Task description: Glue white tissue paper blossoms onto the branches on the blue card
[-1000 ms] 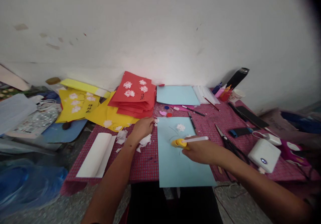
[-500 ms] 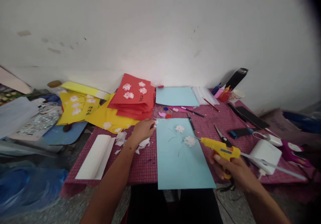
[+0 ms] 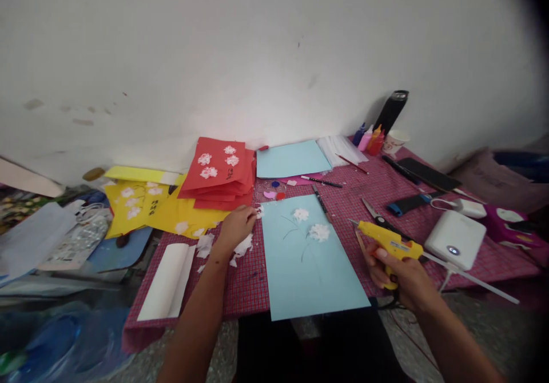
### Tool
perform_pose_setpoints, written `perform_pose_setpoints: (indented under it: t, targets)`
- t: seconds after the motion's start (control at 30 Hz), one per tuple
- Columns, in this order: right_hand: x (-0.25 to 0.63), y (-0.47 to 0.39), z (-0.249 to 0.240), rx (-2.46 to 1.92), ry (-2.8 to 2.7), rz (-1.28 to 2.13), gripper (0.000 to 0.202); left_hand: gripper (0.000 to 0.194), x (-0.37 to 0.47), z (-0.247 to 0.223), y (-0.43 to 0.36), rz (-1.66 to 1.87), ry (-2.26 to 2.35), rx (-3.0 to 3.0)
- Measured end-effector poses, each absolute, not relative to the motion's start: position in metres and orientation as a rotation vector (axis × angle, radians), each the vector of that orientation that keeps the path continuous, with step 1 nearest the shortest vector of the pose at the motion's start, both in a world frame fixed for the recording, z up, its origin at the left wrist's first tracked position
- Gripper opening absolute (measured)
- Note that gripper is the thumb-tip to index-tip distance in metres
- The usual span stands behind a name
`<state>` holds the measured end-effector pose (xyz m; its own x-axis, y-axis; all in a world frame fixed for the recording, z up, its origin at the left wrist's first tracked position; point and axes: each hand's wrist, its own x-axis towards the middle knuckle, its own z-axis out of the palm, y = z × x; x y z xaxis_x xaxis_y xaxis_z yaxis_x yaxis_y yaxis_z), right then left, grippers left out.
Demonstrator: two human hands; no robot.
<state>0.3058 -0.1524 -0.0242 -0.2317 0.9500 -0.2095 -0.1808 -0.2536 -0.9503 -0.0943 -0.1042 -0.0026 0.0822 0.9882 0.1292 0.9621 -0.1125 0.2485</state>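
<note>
Swinging glue gun (image 3: 382, 236) off front blue sheet (image 3: 315, 280)

Left of sheet: left hand (image 3: 235, 227) bunched beside white scrap (image 3: 259, 212), can't tell if gripping it. On sheet: two white flowers (image 3: 319, 232), both uncovered now. Right of sheet: right hand (image 3: 406, 280) wrapped round glue gun, nozzle off the lower flower since half a second ago.

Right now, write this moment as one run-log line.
left hand: beside white paper scrap | right hand: grip on yellow glue gun, nozzle right of sheet | light-blue sheet: two white flowers
</note>
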Motion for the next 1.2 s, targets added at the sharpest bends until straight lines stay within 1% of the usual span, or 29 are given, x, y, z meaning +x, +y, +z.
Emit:
perform_pose_setpoints:
  t: [0.17,0.3,0.4,0.57,0.67,0.8,0.97,1.1,1.2]
  targets:
    - [0.308,-0.151,-0.027,-1.058,-1.011,1.667,0.025,0.018,-0.094,0.001,-0.107,0.408,2.087,2.193]
    - [0.306,-0.152,-0.023,-1.058,-1.023,1.654,0.022,0.025,-0.088,-0.002,-0.106,0.330,2.176,2.141]
    - [0.306,-0.152,-0.022,-1.084,-1.036,1.634,0.024,0.027,-0.083,-0.007,-0.104,0.323,2.174,2.157]
    - [0.308,-0.150,-0.030,-1.021,-1.011,1.651,0.024,0.029,-0.083,-0.012,-0.102,0.452,2.128,2.211]
    - [0.308,-0.150,-0.032,-1.007,-0.972,1.651,0.022,0.027,-0.088,-0.009,-0.103,0.492,2.103,2.195]
    - [0.307,-0.150,-0.031,-1.008,-0.944,1.652,0.020,0.022,-0.097,-0.004,-0.104,0.615,2.077,2.120]
    - [0.307,-0.151,-0.031,-0.990,-0.939,1.665,0.017,0.022,-0.101,-0.001,-0.104,0.783,2.046,1.940]
    - [0.308,-0.150,-0.033,-0.979,-0.950,1.660,0.017,0.020,-0.101,-0.002,-0.103,0.929,1.899,1.755]
    - [0.308,-0.150,-0.032,-0.960,-0.956,1.678,0.016,0.016,-0.099,-0.002,-0.103,0.973,1.745,1.681]
